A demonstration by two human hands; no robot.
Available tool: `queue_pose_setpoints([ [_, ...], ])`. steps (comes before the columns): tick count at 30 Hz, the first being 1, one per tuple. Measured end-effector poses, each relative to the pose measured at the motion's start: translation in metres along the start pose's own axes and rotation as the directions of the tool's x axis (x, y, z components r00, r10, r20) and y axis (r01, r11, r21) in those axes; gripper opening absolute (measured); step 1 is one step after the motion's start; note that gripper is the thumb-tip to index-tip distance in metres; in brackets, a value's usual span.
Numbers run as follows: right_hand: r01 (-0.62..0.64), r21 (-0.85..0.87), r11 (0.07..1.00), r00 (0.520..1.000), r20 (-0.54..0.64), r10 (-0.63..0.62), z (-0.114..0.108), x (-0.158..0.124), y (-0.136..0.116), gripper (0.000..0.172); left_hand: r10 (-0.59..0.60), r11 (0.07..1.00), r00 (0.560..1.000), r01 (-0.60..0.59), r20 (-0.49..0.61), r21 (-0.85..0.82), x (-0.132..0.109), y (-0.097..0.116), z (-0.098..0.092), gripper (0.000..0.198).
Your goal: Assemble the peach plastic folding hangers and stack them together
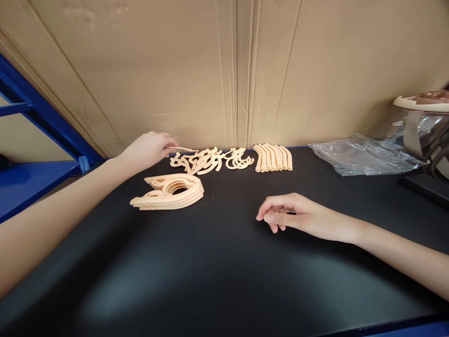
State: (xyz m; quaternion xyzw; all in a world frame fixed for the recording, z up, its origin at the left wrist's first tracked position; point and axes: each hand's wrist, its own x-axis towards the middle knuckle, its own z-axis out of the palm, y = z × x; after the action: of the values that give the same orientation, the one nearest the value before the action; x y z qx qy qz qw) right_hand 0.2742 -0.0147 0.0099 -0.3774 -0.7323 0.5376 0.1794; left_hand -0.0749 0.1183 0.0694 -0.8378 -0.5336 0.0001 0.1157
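Note:
My left hand (154, 146) is at the back left of the black table, its fingers closed on a thin beige plastic piece (180, 148), seen edge-on. Just beyond its fingers lies a loose pile of curved beige plastic pieces (206, 159), some hook-shaped. Below that hand, a stack of beige plastic frames (175, 199) with a round opening rests on the table, apart from the fingers. Over the right half of the table, my right hand (291, 213) hovers with loosely curled fingers and nothing visible in them. Behind it stands a row of curved beige arms (272, 157), side by side.
A crumpled clear plastic bag (365, 154) lies at the back right, near a brown and cream object (426, 100). Cardboard (175, 70) walls off the back of the black table (210, 281). Blue metal framing (38, 107) runs along the left side.

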Motion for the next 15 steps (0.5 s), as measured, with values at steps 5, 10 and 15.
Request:
queue_pose_setpoints([
  [5,0.000,-0.010,1.000,1.000,-0.001,0.000,0.001,-0.001,-0.002,0.031,-0.128,0.988,0.971,0.142,-0.201,0.056,-0.013,0.014,-0.015,0.054],
  [10,0.023,0.065,0.998,0.996,-0.084,-0.018,0.002,0.001,0.004,0.036,-0.167,0.983,0.916,0.183,-0.364,0.009,-0.030,0.050,-0.027,0.046],
  [15,0.052,0.126,0.991,0.962,-0.273,-0.016,0.002,0.005,0.013,0.063,-0.063,0.996,0.927,0.032,-0.371,-0.089,-0.064,0.116,-0.024,0.031],
])
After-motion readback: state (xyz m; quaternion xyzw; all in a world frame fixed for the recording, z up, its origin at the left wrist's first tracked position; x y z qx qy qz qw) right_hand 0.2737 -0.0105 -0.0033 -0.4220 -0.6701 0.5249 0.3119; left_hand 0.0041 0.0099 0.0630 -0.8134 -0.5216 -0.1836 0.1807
